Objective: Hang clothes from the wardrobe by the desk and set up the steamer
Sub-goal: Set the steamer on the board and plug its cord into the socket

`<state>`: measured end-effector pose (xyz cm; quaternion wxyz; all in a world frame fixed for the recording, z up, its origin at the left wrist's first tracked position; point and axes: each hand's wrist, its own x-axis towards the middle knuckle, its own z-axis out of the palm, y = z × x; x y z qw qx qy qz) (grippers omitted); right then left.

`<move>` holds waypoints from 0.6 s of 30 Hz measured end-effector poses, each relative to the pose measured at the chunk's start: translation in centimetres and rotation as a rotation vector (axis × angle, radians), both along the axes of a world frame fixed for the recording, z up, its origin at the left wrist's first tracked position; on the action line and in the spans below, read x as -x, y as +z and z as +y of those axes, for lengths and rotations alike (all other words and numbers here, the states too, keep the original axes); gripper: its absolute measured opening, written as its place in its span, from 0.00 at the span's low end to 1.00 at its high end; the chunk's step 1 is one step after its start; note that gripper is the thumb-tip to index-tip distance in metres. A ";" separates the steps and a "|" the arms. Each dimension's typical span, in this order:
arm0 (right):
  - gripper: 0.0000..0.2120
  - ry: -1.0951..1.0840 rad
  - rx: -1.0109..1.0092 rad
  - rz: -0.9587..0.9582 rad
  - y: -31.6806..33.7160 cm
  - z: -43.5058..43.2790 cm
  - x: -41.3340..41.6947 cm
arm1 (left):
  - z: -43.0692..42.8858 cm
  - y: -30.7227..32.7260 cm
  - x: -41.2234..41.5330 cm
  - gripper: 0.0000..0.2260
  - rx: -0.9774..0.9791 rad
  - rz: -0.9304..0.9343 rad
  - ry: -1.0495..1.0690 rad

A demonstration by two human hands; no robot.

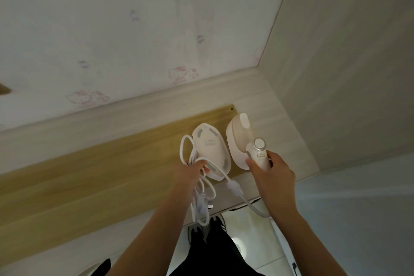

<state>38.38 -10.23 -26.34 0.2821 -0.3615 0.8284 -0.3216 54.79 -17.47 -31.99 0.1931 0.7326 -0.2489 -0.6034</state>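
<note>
A cream handheld steamer (240,141) stands on the desk (89,163) near its right end. My right hand (272,175) grips the steamer's handle from the near side. Left of it lies a white oval base plate (210,152), flat on the desk. My left hand (190,173) holds a bundle of looped white power cord (201,199) at the near edge of that plate. The cord hangs down past the desk's front edge, and one strand runs right to the steamer's handle.
A pale wall with faint pink drawings (134,40) rises behind the desk. A tall light panel (349,63) closes off the right side. Below the desk edge are a tiled floor (251,237) and dark-clothed legs with a shoe (215,251).
</note>
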 end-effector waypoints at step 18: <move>0.17 0.079 0.015 -0.054 -1.5 -2.6 0.4 | -0.3 -0.6 0.3 0.09 0.026 -0.102 0.025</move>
